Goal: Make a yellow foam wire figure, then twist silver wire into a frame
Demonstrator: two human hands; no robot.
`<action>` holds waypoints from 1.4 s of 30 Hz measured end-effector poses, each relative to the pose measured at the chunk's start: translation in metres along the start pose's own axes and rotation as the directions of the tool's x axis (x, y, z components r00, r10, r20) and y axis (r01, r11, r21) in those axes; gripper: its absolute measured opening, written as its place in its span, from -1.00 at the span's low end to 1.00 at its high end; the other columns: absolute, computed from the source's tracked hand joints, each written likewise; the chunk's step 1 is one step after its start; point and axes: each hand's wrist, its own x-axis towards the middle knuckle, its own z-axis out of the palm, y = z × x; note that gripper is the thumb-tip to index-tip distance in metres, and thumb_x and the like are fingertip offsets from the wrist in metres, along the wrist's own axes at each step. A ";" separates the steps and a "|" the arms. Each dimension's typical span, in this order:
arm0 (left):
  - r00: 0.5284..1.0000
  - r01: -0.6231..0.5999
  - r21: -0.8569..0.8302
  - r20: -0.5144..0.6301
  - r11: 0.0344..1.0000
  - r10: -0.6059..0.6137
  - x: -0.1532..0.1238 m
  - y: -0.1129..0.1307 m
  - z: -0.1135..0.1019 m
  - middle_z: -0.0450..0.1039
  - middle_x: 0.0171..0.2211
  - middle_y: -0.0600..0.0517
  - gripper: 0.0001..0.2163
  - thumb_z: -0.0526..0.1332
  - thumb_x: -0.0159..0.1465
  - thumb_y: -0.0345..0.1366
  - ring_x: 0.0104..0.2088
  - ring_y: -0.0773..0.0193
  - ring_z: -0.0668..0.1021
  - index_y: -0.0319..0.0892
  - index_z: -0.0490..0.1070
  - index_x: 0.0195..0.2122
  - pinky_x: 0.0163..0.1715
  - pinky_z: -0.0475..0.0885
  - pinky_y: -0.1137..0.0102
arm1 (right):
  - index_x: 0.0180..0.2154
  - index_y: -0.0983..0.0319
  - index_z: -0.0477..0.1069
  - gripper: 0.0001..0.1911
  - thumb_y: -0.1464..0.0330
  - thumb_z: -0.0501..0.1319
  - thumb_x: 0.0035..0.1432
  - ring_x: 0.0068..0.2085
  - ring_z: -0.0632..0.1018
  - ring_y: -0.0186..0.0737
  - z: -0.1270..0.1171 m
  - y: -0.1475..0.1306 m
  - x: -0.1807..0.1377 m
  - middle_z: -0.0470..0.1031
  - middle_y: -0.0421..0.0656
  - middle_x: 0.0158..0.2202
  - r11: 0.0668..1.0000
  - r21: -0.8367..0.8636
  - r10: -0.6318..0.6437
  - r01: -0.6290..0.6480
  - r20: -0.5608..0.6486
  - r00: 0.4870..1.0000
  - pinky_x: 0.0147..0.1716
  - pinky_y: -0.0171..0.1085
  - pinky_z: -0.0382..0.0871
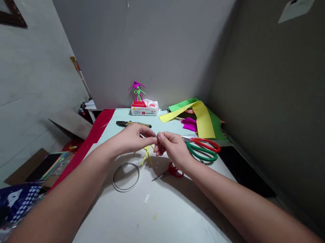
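Observation:
My left hand (137,137) and my right hand (172,145) meet over the middle of the table, thumbs and fingertips pinched together. What lies between the fingertips is too small to make out. Just below and partly behind my left fingers shows a small yellow stick figure (147,155) with thin limbs; whether the fingers touch it is unclear. Small scissors with red handles (175,170) lie below my right hand. A coil of grey wire (126,177) rests to the lower left. Beyond my left hand are dark pliers (134,125).
Large scissors with red and green handles (202,150) lie right of my right hand. Yellow strips (204,118) and green sheets are heaped behind. Magenta and green figures (138,92) stand on a tissue box (144,109). Grey panels bound the table's back and right.

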 end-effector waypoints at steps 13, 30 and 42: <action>0.999 -0.006 0.076 0.032 0.997 0.003 0.001 -0.006 -0.008 0.59 -0.33 -0.08 -0.63 0.31 0.06 -0.13 -0.30 0.12 0.55 -0.20 0.56 -0.14 -0.36 0.38 0.36 | -0.46 0.29 0.49 -0.69 0.14 0.29 0.02 -0.53 0.45 -0.37 0.000 -0.003 -0.002 0.47 -0.19 -0.56 0.986 -0.162 -0.028 0.036 0.051 0.998 -0.50 -0.36 0.34; 0.978 0.207 -0.087 0.052 0.974 -0.203 -0.013 -0.016 -0.015 0.57 -0.35 -0.06 -0.73 0.29 0.09 -0.10 -0.42 0.23 0.53 -0.16 0.59 -0.29 -0.38 0.34 0.38 | -0.36 0.28 0.53 -0.79 0.26 0.25 0.06 -0.45 0.51 -0.29 0.003 0.012 -0.001 0.54 -0.15 -0.48 0.956 -0.278 -0.104 0.099 -0.005 0.995 -0.40 -0.30 0.40; 0.959 0.282 -0.389 0.106 0.877 -0.262 -0.038 -0.045 0.012 0.47 -0.54 -0.01 -0.67 0.28 0.10 -0.05 -0.67 0.45 0.28 -0.27 0.55 -0.35 -0.63 0.11 0.47 | -0.47 0.25 0.52 -0.81 0.25 0.30 0.03 -0.42 0.50 -0.24 0.014 0.017 -0.009 0.53 -0.14 -0.48 0.890 -0.404 -0.222 0.210 0.018 0.975 -0.42 -0.28 0.36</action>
